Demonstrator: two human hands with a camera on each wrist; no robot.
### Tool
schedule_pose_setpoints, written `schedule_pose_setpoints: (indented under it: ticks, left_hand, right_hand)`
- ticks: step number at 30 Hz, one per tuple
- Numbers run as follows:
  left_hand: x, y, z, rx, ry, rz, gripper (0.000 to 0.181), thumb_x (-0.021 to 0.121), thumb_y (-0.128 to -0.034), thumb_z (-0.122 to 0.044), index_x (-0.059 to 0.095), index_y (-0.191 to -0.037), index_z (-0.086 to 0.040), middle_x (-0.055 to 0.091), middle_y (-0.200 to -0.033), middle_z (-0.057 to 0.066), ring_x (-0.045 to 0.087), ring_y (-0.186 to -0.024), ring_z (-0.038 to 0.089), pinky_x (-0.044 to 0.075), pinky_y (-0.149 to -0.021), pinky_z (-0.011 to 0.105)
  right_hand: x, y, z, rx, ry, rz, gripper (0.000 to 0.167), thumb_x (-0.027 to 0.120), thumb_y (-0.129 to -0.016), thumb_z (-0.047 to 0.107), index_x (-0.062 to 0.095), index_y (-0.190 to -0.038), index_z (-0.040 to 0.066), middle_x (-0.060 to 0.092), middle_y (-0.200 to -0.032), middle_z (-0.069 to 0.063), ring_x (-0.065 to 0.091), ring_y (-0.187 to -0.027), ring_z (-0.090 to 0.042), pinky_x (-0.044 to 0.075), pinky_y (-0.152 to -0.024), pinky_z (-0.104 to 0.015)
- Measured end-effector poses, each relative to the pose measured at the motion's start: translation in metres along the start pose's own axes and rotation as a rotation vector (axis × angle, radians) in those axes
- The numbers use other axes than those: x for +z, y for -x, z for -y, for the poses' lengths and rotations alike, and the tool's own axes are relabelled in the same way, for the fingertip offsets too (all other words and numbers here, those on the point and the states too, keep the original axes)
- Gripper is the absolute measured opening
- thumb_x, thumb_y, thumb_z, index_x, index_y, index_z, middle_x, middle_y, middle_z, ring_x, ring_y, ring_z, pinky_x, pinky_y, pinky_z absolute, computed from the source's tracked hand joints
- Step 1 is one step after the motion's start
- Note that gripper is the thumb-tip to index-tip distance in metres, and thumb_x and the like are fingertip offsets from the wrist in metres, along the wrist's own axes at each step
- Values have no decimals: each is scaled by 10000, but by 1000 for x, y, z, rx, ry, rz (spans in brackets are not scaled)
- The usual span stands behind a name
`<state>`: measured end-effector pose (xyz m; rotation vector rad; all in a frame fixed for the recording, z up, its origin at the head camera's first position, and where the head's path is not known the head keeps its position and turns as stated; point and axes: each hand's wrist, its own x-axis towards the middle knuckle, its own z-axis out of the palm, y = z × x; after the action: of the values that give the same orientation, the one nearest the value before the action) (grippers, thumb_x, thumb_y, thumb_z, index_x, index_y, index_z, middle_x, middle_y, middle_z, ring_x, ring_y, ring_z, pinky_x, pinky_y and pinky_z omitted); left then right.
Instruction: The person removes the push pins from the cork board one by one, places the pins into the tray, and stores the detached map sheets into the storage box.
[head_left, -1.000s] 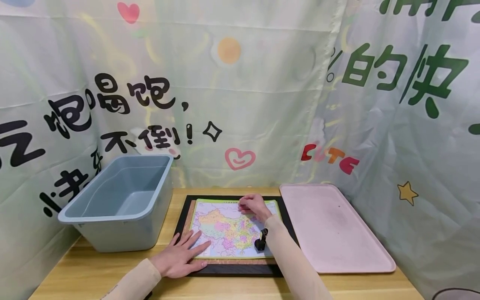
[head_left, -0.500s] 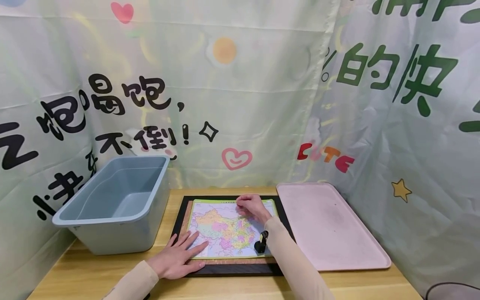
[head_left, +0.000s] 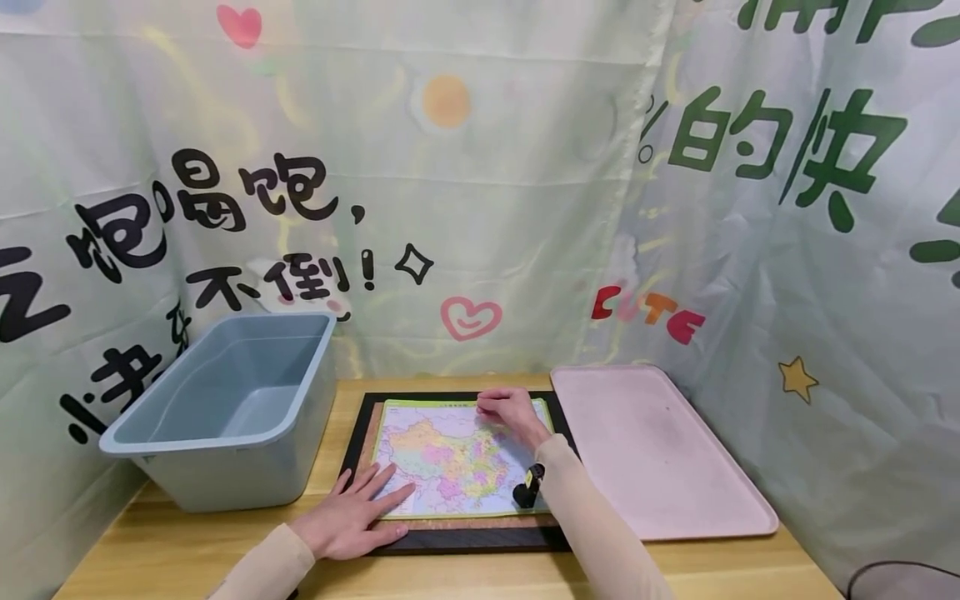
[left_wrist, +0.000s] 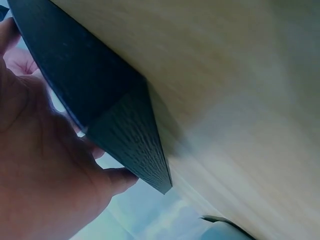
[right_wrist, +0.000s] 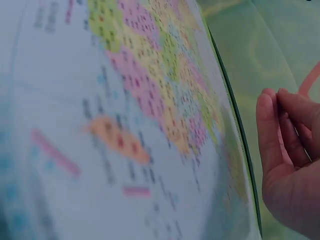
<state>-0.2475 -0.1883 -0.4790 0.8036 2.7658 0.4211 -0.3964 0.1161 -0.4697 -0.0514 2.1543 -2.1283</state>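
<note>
From where I stand, the printed curtain (head_left: 525,125) hangs behind the corkboard (head_left: 465,542), and the wooden table (head_left: 750,575) supports it. The blue bin (head_left: 232,475) sits left of the corkboard, apart from it. The pink tray (head_left: 675,458) lies just right of it; contact cannot be told. The map (head_left: 442,450) lies face up on the corkboard, inside its black frame. The left hand (head_left: 345,517) spans the corkboard's near left corner, fingers spread apart, some reaching onto the map. The right hand (head_left: 517,412) is at the corkboard's far side, by the map's far edge, thumb and fingertips together; I see no object between them. Progress, as I judge it: map positioned; work at its far edge unfinished. Whether anything fastens the map, I cannot tell.
</note>
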Motion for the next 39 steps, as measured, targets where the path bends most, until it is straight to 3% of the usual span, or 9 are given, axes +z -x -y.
schedule_pose_setpoints:
  ticks: [6,11,15,22,28,34,39]
  left_hand:
    - [-1,3,-1,1,2,-23,614,379,-969,-657,373,-1513,-374,218,-1631,98,157,-1502,396,72,-1110,725]
    - [-1,3,-3,-3,0,-29,625,394,-955,-670,400,-1502,-366,245,-1622,101,177,-1496,400,90,-1105,729]
    - [-1,1,-3,-9,7,-26,634,404,-945,-682,409,-1496,-367,257,-1618,97,183,-1494,400,101,-1092,741]
    - [-3,0,-4,-8,28,-22,647,423,-931,-694,425,-1487,-364,271,-1611,106,184,-1491,409,95,-1080,755]
    - [-4,1,-4,-12,19,-32,651,434,-927,-694,434,-1484,-356,278,-1607,111,192,-1488,412,99,-1082,753]
    - [-2,0,-3,-7,27,-21,658,421,-925,-705,420,-1489,-368,271,-1611,109,191,-1488,412,106,-1088,745]
    - [-2,-1,-3,-9,25,-22,661,425,-921,-709,427,-1486,-365,279,-1607,109,195,-1488,412,101,-1086,748]
  right_hand:
    - [-10,3,7,1,43,-47,199,720,-876,40,733,-1062,-30,739,-965,-176,731,-822,-214,591,-790,-356]
    - [-22,5,9,10,95,-88,238,725,-878,65,716,-1086,-50,741,-932,-162,733,-845,-256,595,-768,-363]
    - [-31,5,9,4,114,-101,262,706,-893,64,691,-1116,-74,739,-917,-145,727,-810,-218,595,-768,-368]
    - [-49,11,10,-4,86,-171,225,703,-889,35,692,-1083,-79,725,-922,-155,704,-756,-154,601,-732,-360]
    - [-69,12,6,11,56,-169,255,689,-906,50,670,-1132,-67,674,-1121,-280,704,-768,-120,598,-734,-327]
    - [-89,12,-2,28,56,-195,248,678,-916,64,671,-1135,-51,713,-1005,-202,682,-740,-104,591,-698,-280]
    - [-104,13,-2,57,18,-235,273,660,-921,45,649,-1167,-73,698,-1055,-216,679,-754,-127,581,-666,-243]
